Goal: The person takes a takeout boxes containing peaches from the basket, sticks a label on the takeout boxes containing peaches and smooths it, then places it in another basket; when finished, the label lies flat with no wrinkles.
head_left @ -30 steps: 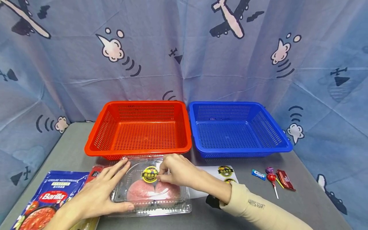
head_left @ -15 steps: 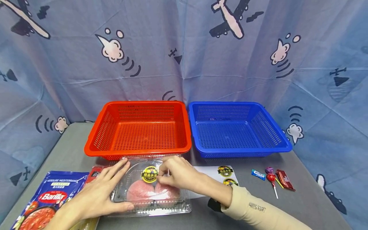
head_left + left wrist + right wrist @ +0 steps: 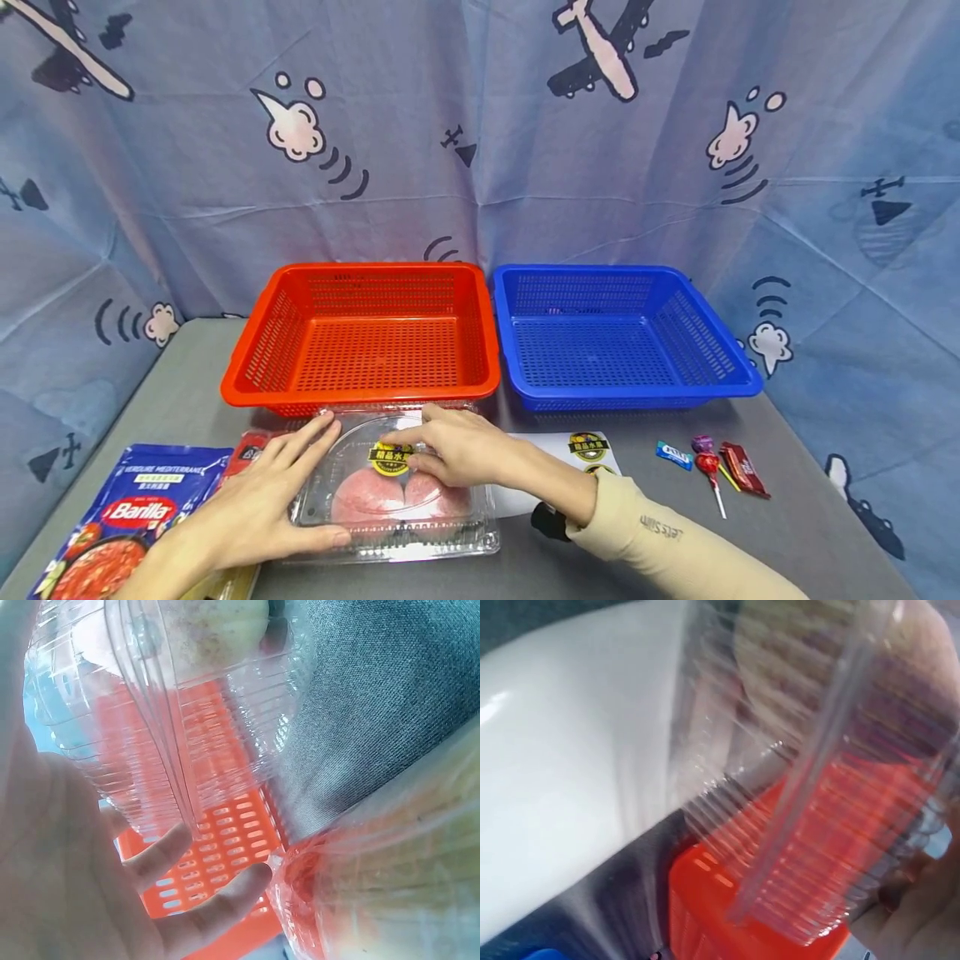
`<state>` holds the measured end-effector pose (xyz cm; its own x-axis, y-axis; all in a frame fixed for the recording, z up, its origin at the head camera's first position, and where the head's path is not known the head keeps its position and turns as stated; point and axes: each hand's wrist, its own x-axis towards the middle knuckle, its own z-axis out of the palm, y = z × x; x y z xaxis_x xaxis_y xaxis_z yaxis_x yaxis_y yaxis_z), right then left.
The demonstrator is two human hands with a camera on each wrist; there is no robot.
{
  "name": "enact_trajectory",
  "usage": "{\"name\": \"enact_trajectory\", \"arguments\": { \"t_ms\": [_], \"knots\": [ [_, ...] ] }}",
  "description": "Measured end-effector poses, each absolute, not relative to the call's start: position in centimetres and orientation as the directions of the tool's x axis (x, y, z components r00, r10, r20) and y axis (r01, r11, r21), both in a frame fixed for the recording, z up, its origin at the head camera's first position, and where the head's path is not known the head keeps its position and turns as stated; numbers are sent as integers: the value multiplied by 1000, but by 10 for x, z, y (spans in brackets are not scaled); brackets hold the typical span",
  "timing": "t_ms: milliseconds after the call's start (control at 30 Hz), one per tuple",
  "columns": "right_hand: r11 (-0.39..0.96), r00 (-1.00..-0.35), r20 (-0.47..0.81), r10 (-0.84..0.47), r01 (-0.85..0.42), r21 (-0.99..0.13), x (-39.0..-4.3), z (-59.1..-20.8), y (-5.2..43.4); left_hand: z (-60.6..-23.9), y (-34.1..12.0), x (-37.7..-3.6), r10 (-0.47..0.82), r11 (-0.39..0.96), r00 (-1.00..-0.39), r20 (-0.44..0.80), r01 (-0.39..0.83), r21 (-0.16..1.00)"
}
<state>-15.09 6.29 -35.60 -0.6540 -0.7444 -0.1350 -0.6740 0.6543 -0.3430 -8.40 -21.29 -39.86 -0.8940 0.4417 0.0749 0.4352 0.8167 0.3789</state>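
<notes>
A clear plastic clamshell box [image 3: 405, 546] with pink peaches [image 3: 367, 497] inside lies before the red basket. On its lid is a round yellow-and-black sticker [image 3: 391, 457]. My left hand [image 3: 251, 512] rests along the box's left side, fingers spread, thumb near the front edge. My right hand [image 3: 457, 447] lies over the lid's right part, its index finger touching the sticker. In the left wrist view, the box's ribbed wall [image 3: 142, 750] is beside the fingers. The right wrist view shows the ribbed wall [image 3: 795, 847] close up, with little of the hand.
Behind stand a red basket [image 3: 360, 392] and a blue basket [image 3: 637, 390]. A white sticker sheet [image 3: 517, 500] lies right of the box. A blue Barilla pouch [image 3: 138, 475] is at left, beside a red package [image 3: 246, 454]. Lollipops [image 3: 707, 462] and small wrapped sweets [image 3: 744, 469] lie at right.
My right hand's index finger has straightened from a curled pose and reached left onto the sticker. The left hand and the box have stayed in place.
</notes>
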Motion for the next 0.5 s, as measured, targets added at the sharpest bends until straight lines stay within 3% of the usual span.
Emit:
{"name": "enact_trajectory", "arguments": {
  "t_ms": [167,267,500],
  "knots": [
    [623,-591,-203,-781,-763,-173,-152,-352,58,-398,-214,-84,448,813,-889,95,449,369],
    [590,-553,-234,-799,-796,-133,-153,-350,57,-399,-213,-84,447,813,-890,92,447,374],
    [508,-469,-205,-859,-828,-236,-158,-350,61,-400,-213,-83,439,814,-895,79,433,388]
  ]
}}
